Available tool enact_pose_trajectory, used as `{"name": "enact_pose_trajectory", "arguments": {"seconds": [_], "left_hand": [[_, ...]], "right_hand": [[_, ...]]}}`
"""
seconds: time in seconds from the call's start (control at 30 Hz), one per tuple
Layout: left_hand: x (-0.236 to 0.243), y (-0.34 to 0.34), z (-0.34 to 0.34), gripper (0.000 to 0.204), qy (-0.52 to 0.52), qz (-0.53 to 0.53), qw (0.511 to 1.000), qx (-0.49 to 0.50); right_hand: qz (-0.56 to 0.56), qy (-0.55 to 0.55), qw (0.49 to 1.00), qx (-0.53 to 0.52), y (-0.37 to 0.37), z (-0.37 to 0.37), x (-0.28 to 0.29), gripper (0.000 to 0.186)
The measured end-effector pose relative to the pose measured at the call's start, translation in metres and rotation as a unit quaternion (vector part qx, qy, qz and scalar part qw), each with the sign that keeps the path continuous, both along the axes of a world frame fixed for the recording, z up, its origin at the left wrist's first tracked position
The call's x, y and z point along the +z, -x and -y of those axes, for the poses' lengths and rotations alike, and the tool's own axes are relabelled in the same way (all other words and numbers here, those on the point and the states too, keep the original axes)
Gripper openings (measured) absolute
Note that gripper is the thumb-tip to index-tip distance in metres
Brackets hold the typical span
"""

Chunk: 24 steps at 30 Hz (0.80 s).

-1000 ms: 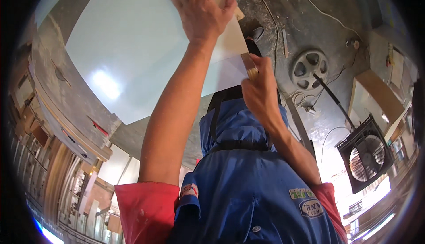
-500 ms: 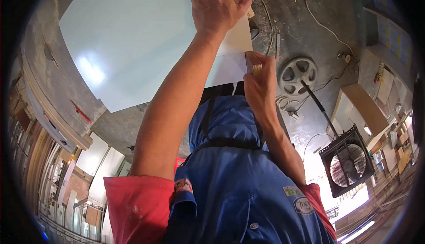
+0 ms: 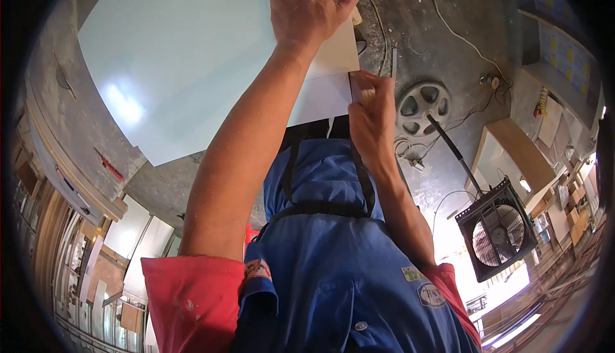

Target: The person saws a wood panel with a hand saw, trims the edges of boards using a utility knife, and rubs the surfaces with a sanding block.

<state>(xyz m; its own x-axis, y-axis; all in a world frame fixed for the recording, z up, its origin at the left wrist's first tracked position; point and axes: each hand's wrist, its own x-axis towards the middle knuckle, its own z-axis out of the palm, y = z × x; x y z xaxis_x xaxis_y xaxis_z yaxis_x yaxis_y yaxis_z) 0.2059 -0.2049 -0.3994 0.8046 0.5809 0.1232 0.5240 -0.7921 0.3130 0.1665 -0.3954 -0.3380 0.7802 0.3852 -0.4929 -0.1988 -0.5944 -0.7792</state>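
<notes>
A large pale, glossy sheet [image 3: 179,58] lies across the upper left and middle. My left hand [image 3: 304,7] rests flat on it near its right edge, fingers stretched out and thumb apart; the fingertips run out of view at the top. At the sheet's right edge, close to its near corner, my right hand [image 3: 377,113] is closed around a small block [image 3: 360,84] with a dark brown face and a pale, ridged side. The block touches that edge. My fingers hide much of it, so its exact kind is unclear.
To the right, a black fan [image 3: 498,234] on a pole has a round spoked base [image 3: 423,106] on the floor. Cables [image 3: 448,23] trail nearby. An open wooden box [image 3: 516,154] stands farther right. A red-handled tool [image 3: 111,166] lies at the left.
The whole view has shifted slightly, with the sheet, hands and fan a little farther left. Both hands keep nearly the same places on the sheet and the block.
</notes>
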Motion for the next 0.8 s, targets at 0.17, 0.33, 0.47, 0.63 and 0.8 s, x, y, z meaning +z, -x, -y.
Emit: {"name": "enact_pose_trajectory", "arguments": {"seconds": [0.17, 0.33, 0.47, 0.63, 0.8], "left_hand": [[-0.005, -0.005, -0.004, 0.082, -0.035, 0.021, 0.999, -0.005], [-0.004, -0.001, -0.003, 0.081, -0.009, 0.005, 1.000, -0.011], [0.003, 0.002, 0.003, 0.082, -0.007, -0.014, 1.000, -0.018], [0.001, 0.001, 0.003, 0.083, -0.019, -0.004, 1.000, -0.023], [-0.002, 0.002, 0.000, 0.084, -0.026, 0.002, 0.999, -0.024]], "right_hand": [[0.039, 0.012, 0.999, 0.018, -0.010, -0.007, 0.003, 0.047], [0.050, -0.023, 0.998, 0.024, 0.001, -0.005, 0.021, 0.046], [-0.013, 0.020, 1.000, 0.012, -0.004, -0.008, 0.015, 0.045], [0.045, -0.012, 0.999, 0.023, -0.001, -0.005, 0.013, 0.042], [0.079, -0.026, 0.996, 0.028, 0.003, 0.000, 0.016, 0.043]]}}
